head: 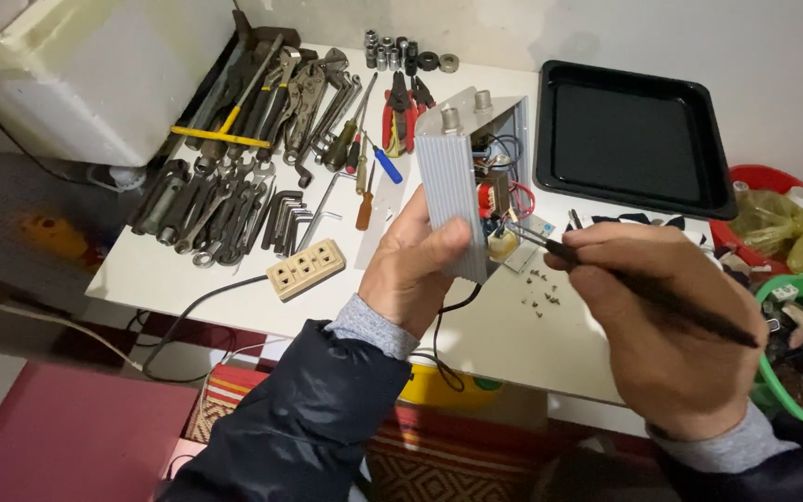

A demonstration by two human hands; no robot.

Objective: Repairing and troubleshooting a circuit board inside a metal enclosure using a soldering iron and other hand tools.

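Ribbed matt grey metal casing (451,191), glossy black tray (631,139) (enamelled-looking), smooth white tabletop (188,279).

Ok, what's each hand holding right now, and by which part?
The left hand grips the ribbed aluminium case around its lower end, open side facing right. The right hand holds black tweezers mid-shaft, tips at the wiring inside.
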